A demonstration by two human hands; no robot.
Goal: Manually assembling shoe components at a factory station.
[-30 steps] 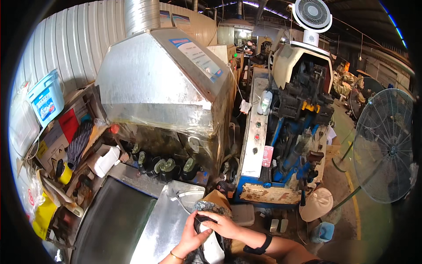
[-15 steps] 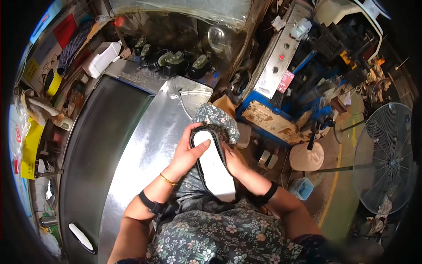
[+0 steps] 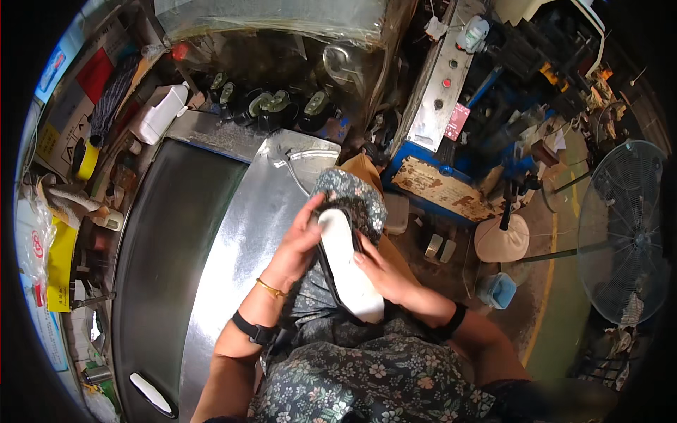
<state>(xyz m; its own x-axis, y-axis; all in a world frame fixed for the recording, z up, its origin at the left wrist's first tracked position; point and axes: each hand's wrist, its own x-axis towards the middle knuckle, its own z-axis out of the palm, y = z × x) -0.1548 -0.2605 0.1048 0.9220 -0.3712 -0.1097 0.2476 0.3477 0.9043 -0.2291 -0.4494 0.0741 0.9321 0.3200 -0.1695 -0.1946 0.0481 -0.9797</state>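
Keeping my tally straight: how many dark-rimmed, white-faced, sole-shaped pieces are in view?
2: one white-faced piece in the right hand, the left hand alongside; the other piece on the dark surface, at lower left. More may be hidden from view.

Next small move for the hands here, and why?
I'd probably settle the left hand more firmly on the far end of the white-faced, sole-shaped piece. Its fingers look spread beside the dark rim, and firm contact is hard to make out; the right hand has its thumb on the white face, so a second hold should steady it.
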